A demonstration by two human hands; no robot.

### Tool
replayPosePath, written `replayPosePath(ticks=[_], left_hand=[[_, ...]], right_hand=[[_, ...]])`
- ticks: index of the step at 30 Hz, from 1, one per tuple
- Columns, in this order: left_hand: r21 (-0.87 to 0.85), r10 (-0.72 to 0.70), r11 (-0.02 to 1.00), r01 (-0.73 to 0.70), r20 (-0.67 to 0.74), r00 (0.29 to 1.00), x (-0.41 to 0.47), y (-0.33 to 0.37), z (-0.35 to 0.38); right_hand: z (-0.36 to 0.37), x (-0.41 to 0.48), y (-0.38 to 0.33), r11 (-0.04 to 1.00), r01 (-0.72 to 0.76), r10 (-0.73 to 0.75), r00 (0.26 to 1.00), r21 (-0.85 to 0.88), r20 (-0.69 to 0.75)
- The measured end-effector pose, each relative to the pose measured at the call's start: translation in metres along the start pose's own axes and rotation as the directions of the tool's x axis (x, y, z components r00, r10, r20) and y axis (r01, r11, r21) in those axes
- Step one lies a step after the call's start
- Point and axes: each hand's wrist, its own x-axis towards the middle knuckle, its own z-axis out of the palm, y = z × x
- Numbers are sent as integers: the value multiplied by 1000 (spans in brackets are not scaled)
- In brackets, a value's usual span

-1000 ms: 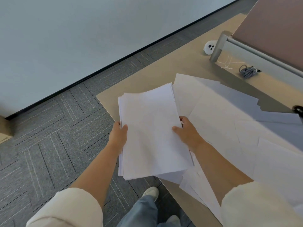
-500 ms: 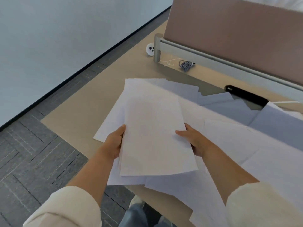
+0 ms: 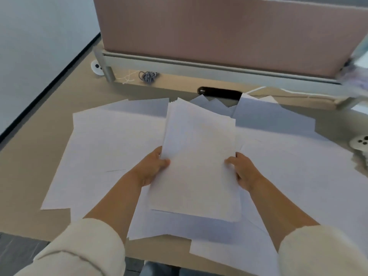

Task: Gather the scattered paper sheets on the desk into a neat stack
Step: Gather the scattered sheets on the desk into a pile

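The stack of paper (image 3: 197, 162) is held over the loose sheets (image 3: 111, 140) spread across the middle of the counter (image 3: 29, 166). Its long axis runs away from the person toward the partition (image 3: 219, 32), with a short edge nearest the body. The left hand (image 3: 151, 168) grips its left edge and the right hand (image 3: 243, 172) its right edge, thumbs on top. Half a second ago it hung nearer the counter's left corner, and now it faces the partition squarely.

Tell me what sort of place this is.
Likely an office workstation: a beige desk backed by a brown partition screen, a black cable slot, and loose paper sheets.
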Motion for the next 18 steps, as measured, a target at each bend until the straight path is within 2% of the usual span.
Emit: replayPosePath(ticks=[5,7,10,13,16,18], left_hand=[[98,42,994,-50,82,996,19,18,77],[216,43,974,-67,113,993,24,22,106],[465,49,880,-98,117,992,31,19,143],[628,98,768,-130,85,992,35,14,171],[725,93,683,-91,38,995,36,8,181],[736,89,675,-53,-10,996,37,4,184]], right_hand=[[-75,-15,18,998,56,-50,979,28,-195],[-103,-20,27,997,62,-48,962,44,-270],[-136,-24,41,999,39,-46,912,-25,-409],[-156,-24,52,990,-18,-59,855,-143,-516],[-161,-23,52,991,-4,-70,844,-137,-532],[-165,-21,51,996,12,-61,832,-92,-552]])
